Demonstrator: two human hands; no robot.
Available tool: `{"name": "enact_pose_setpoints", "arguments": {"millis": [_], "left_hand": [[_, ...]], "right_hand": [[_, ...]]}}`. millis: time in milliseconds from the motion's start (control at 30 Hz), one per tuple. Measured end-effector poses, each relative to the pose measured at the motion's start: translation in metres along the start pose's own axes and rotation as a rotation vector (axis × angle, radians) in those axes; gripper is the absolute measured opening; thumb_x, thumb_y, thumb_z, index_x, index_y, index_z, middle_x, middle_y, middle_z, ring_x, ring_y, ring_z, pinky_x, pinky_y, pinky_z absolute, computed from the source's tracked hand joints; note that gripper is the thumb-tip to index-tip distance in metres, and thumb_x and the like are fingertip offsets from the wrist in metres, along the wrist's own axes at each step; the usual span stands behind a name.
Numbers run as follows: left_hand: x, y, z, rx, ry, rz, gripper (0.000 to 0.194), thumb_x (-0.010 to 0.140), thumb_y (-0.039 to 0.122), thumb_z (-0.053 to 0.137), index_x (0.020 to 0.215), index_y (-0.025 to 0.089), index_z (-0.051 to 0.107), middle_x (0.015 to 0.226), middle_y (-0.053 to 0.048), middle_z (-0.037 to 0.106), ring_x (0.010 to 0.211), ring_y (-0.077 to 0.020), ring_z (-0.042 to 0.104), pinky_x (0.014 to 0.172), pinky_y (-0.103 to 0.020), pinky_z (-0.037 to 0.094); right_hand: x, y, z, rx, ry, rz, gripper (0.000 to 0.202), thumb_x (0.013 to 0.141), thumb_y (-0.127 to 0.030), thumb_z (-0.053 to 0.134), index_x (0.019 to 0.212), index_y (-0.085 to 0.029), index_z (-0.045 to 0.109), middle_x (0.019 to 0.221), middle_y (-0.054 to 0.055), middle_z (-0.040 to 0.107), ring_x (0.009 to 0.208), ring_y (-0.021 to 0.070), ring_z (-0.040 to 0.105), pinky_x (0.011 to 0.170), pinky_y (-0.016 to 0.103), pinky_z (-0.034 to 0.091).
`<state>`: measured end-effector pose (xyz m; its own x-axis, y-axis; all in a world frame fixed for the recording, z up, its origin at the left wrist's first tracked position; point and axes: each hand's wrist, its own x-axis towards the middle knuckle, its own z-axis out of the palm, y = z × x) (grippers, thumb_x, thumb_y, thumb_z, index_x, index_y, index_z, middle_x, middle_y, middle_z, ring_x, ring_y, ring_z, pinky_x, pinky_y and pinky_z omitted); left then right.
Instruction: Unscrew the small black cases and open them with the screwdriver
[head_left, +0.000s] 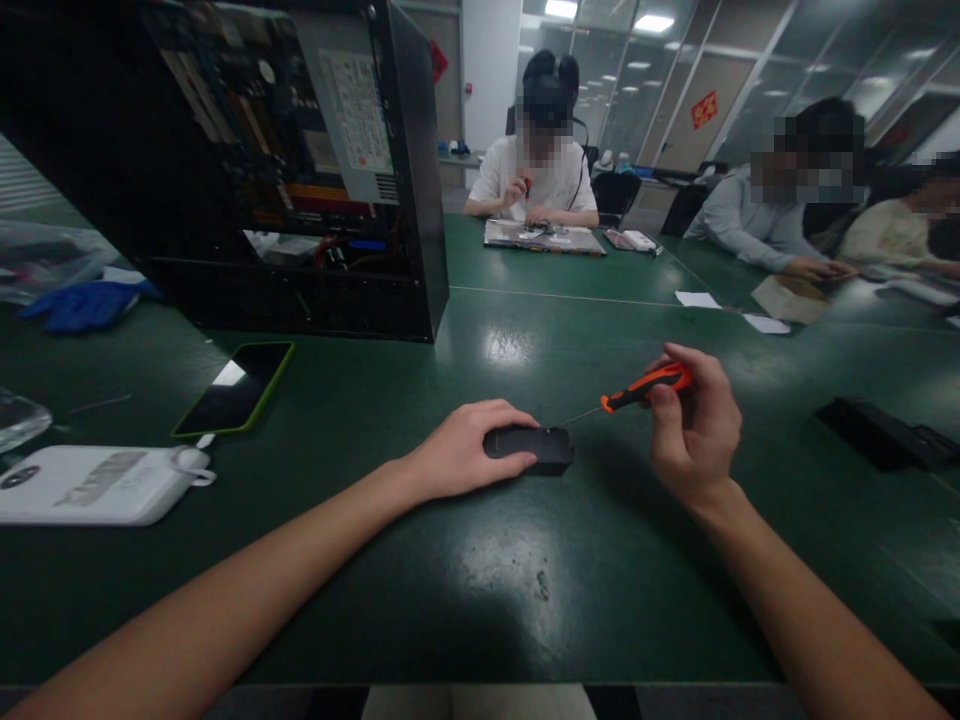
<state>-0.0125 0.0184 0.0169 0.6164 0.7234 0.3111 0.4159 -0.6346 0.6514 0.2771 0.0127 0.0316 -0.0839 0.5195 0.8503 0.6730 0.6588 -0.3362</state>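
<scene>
A small black box-shaped device (pixel 551 455) lies on the green table, gripped at its left end by my left hand (pixel 480 450), thumb on the near side and fingers on the far side. My right hand (pixel 697 420) is closed round the orange and black handle of a screwdriver (pixel 637 387). The thin shaft slants down to the left, and its tip meets the top of the black device near its right end. Whether the tip sits in a screw is too small to tell.
An open computer case (pixel 420 200) stands at the back left. Left of me lie a green-edged phone (pixel 236 390), a white power bank (pixel 97 485) and blue gloves (pixel 82 303). A black object (pixel 877 432) rests at right. Across the table, a person (pixel 536 180) works on a flat panel (pixel 585 240).
</scene>
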Motion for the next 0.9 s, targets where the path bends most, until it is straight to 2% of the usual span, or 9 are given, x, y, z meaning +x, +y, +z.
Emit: {"name": "enact_pose_setpoints", "arguments": {"millis": [267,400,500,567,633,733,833,900], "left_hand": [[0.0,0.0,0.0,-0.009,0.007,-0.002,0.032,0.093,0.039,0.074,0.121,0.023,0.072,0.116,-0.007,0.074,0.106,-0.0245,0.07,0.093,-0.037,0.052],[0.001,0.0,0.001,-0.011,0.012,0.012,0.033,0.094,0.039,0.073,0.122,0.023,0.072,0.117,-0.007,0.074,0.106,-0.0245,0.07,0.093,-0.038,0.052],[0.001,0.001,0.001,-0.012,0.017,0.013,0.032,0.094,0.039,0.073,0.122,0.023,0.072,0.115,-0.006,0.074,0.105,-0.024,0.07,0.092,-0.037,0.052],[0.001,0.001,0.0,-0.006,0.018,0.003,0.031,0.093,0.038,0.074,0.121,0.023,0.072,0.114,-0.006,0.074,0.104,-0.0239,0.069,0.091,-0.036,0.052],[0.001,0.002,0.0,0.0,0.016,-0.002,0.031,0.093,0.037,0.074,0.121,0.023,0.072,0.115,-0.006,0.074,0.105,-0.024,0.069,0.092,-0.036,0.051],[0.002,0.002,0.001,0.017,0.012,-0.009,0.032,0.093,0.038,0.074,0.121,0.023,0.072,0.116,-0.006,0.074,0.105,-0.0242,0.069,0.092,-0.037,0.051],[0.002,0.001,0.001,0.036,0.008,-0.016,0.034,0.093,0.038,0.074,0.122,0.022,0.071,0.116,-0.005,0.073,0.105,-0.024,0.068,0.093,-0.037,0.051],[0.002,-0.001,0.002,0.046,0.005,-0.018,0.035,0.093,0.038,0.074,0.123,0.022,0.07,0.116,-0.005,0.073,0.106,-0.0237,0.068,0.095,-0.037,0.05]], "right_hand": [[0.005,-0.004,-0.004,0.062,-0.072,0.017,0.042,0.101,-0.025,0.051,0.143,-0.028,0.053,0.11,0.008,0.064,0.088,0.0215,0.066,0.08,0.041,0.056],[0.021,-0.01,-0.012,0.18,-0.172,0.038,0.025,0.1,-0.022,0.047,0.12,-0.025,0.062,0.104,0.007,0.064,0.087,0.0209,0.064,0.076,0.038,0.054],[0.044,-0.021,-0.013,0.191,-0.282,-0.061,0.01,0.098,-0.023,0.054,0.098,-0.023,0.063,0.094,0.005,0.066,0.082,0.0194,0.064,0.069,0.034,0.052],[0.063,-0.033,-0.01,0.148,-0.36,-0.114,0.009,0.098,-0.025,0.058,0.091,-0.022,0.064,0.086,0.004,0.067,0.077,0.0176,0.064,0.067,0.031,0.051],[0.083,-0.046,-0.003,0.106,-0.442,-0.153,0.011,0.098,-0.022,0.058,0.095,-0.021,0.068,0.086,0.003,0.07,0.078,0.017,0.066,0.071,0.031,0.051],[0.107,-0.063,0.006,0.089,-0.648,-0.185,0.026,0.091,-0.013,0.055,0.108,-0.019,0.073,0.097,0.003,0.076,0.084,0.0172,0.069,0.078,0.03,0.052],[0.119,-0.074,0.008,0.067,-0.815,-0.169,0.032,0.082,-0.009,0.057,0.107,-0.018,0.076,0.095,0.001,0.077,0.08,0.0158,0.069,0.073,0.027,0.05],[0.121,-0.078,0.007,0.037,-0.865,-0.14,0.026,0.078,-0.01,0.061,0.097,-0.017,0.078,0.085,-0.001,0.075,0.071,0.0141,0.066,0.065,0.025,0.047]]}}
